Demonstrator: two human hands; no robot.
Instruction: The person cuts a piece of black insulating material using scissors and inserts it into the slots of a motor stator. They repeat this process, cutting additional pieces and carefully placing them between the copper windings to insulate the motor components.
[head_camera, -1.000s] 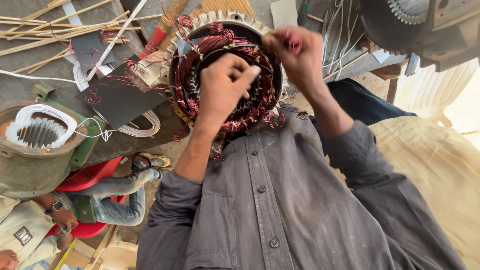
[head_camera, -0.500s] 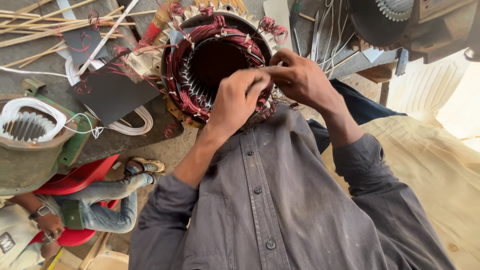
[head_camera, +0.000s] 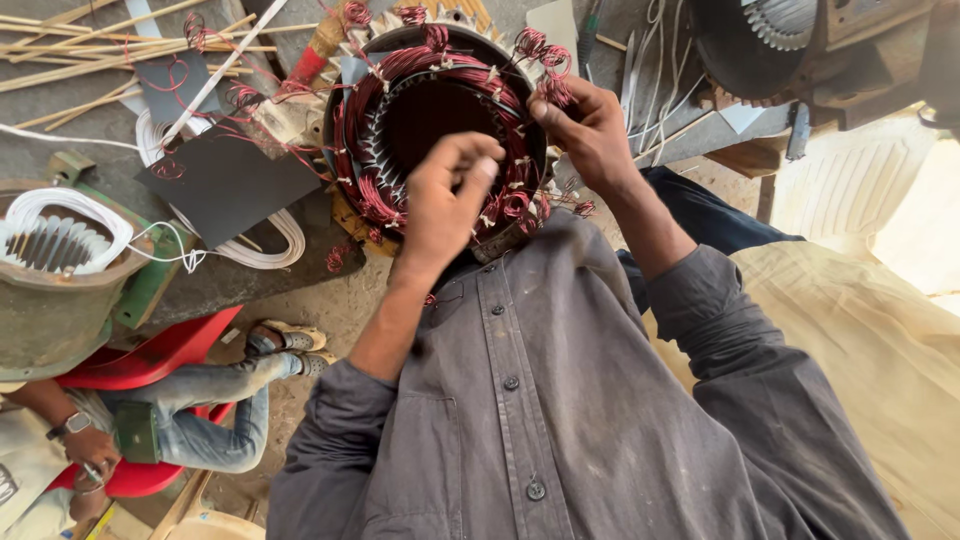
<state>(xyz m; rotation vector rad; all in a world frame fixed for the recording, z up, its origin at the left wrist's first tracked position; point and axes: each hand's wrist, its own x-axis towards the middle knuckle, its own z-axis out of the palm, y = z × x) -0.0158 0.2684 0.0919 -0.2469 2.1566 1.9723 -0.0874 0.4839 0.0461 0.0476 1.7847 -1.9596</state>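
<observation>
I am in a motor rewinding workshop: a stator (head_camera: 440, 130) wound with red copper wire sits before me, another motor housing (head_camera: 55, 270) with white coils at the left of the frame, thin sticks (head_camera: 100, 40) and insulation sheets (head_camera: 225, 185) scattered upper left.

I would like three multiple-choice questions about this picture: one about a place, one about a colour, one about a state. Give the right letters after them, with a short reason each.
1. Where is the right hand?
A. on the upper right rim of the motor stator
B. on the grey shirt
C. on the red seat

2. What colour are the stator's wire windings?
A. blue
B. dark red
C. green

3. How is the left hand?
A. flat on the floor
B. gripping a hammer
C. raised before the stator, fingers bent

Answers: 1 A, its fingers pinch the wire loops there. 2 B, the coils look reddish all round. 3 C, it holds no tool.
</observation>
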